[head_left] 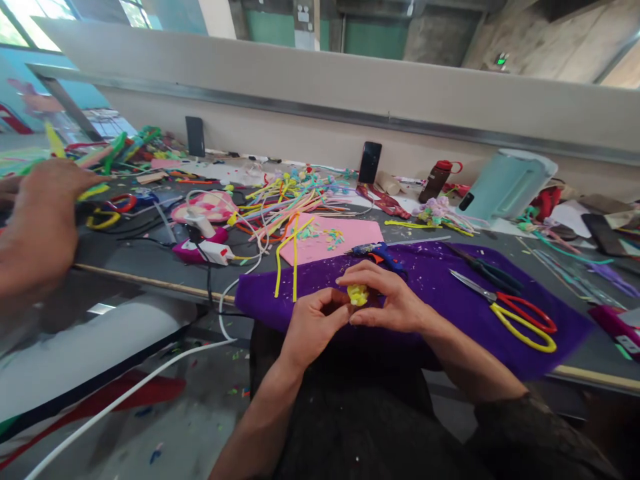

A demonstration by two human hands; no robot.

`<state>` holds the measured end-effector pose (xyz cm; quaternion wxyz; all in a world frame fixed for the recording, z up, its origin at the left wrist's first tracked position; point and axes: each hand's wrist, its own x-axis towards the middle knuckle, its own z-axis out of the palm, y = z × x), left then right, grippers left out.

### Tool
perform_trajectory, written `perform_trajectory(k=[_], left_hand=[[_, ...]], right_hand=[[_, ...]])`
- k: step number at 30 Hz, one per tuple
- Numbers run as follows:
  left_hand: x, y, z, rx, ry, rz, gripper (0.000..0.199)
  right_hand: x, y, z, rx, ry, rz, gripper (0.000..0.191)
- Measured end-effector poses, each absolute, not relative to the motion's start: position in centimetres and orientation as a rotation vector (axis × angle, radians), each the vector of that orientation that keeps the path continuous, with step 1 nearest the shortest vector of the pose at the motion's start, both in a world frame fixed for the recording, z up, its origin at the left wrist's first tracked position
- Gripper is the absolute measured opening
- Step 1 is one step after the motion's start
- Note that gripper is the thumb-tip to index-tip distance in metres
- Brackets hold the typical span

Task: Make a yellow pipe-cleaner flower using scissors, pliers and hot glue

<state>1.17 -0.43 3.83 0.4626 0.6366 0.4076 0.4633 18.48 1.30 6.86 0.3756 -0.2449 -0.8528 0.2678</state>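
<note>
Between my two hands, above the near edge of a purple cloth (320, 279), is a small yellow bundle (358, 295) that looks like a little flower. My left hand (320, 323) pinches it from the left, thumb and forefinger together. From the right, the fingers and thumb of my right hand (393, 300) curve around it. Just beyond lies a blue glue gun (383, 257). Right of my hands, scissors with red and yellow handles (523, 323) rest on the cloth near dark-handled scissors (487, 268).
A pink sheet (350, 240) with small cut bits lies ahead, beside a heap of coloured pipe cleaners (300, 200). Power strips (205, 250) with cables sit to the left. A co-worker's arm (43, 220) reaches in there. A phone (369, 162), bottle (439, 180) and blue pitcher (510, 183) stand behind.
</note>
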Motion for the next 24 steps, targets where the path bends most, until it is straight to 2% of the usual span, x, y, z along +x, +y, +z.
perform_trajectory(k=[3, 9, 15, 20, 24], left_hand=[[0.9, -0.5, 3.9, 1.657, 1.033, 1.177, 0.007], [1.1, -0.5, 3.5, 1.524, 1.062, 1.280, 0.011], [1.4, -0.2, 3.4, 1.530, 1.085, 1.272, 0.011], [1.2, 0.2, 3.0, 1.452, 1.093, 1.335, 0.008], [1.2, 0.7, 2.3, 1.157, 0.970, 1.330, 0.011]], right_hand=[[18.5, 1.4, 6.6, -0.691, -2.151, 0.721, 0.049], [18.5, 1.9, 5.7, -0.813, -1.915, 1.033, 0.031], [18.7, 2.2, 4.9, -0.864, -1.741, 1.324, 0.040], [18.7, 2.3, 4.1, -0.881, -1.615, 1.287, 0.042], [18.6, 2.3, 3.6, -0.922, -1.588, 1.249, 0.043]])
